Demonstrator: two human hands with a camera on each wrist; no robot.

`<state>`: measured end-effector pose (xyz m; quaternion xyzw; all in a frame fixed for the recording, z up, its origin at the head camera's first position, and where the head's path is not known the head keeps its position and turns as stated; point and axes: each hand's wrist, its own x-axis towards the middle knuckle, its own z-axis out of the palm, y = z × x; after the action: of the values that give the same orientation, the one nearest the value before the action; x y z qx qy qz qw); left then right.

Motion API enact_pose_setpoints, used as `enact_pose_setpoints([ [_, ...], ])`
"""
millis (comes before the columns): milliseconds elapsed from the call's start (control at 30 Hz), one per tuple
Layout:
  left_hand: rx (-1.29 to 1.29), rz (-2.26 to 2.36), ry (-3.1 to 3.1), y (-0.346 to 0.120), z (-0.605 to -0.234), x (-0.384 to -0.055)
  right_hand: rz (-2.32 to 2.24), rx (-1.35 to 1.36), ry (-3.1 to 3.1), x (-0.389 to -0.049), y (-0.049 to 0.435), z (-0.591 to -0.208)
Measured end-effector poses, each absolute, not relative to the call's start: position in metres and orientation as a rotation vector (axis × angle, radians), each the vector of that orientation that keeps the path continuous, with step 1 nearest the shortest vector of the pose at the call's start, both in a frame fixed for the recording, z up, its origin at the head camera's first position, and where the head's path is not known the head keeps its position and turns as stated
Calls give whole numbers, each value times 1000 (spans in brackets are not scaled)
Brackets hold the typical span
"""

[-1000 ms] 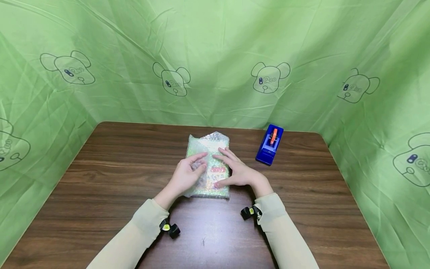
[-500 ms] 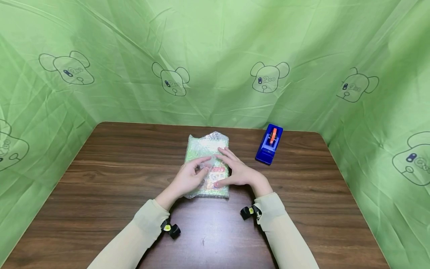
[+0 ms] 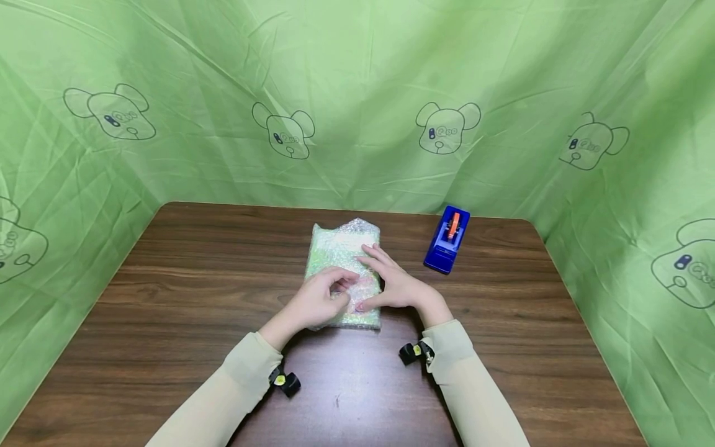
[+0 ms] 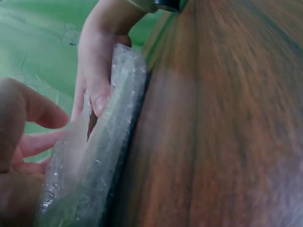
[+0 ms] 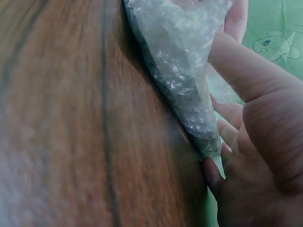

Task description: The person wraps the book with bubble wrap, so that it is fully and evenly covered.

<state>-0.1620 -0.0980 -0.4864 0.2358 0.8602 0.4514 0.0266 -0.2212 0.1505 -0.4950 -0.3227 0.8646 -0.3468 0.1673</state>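
Flat rectangular parcel in clear bubble wrap (image 3: 329,245), greenish under the wrap, lies on the dark brown wood-grain table (image 3: 184,298). Left hand (image 3: 323,299) bends its fingers over the lower part (exact grip unclear); right hand (image 3: 393,284) spreads fingers and thumb on the right side. Blue oblong dispenser with orange wheel (image 3: 444,253) sits right, near the far edge. Green cloth backdrop (image 3: 368,56), cartoon heads printed on.

Glossy, bumpy plastic bubble wrap (image 3: 334,247); smooth, seemingly wooden tabletop (image 3: 167,298).
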Motion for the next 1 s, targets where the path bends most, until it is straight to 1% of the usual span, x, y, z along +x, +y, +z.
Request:
enact_pose_setpoints([
  [133, 857, 1321, 2688, -99, -487, -162, -985, -933, 2459, -222, 152, -496],
  [367, 955, 1245, 2695, -101, -488, -165, -1019, -949, 2439, -222, 156, -497],
  [700, 977, 1189, 2681, -105, -486, -165, -1037, -942, 2436, -222, 154, -499],
  [1000, 918, 1195, 2643, -107, -488, -167, -1050, -934, 2411, -223, 158, -496],
])
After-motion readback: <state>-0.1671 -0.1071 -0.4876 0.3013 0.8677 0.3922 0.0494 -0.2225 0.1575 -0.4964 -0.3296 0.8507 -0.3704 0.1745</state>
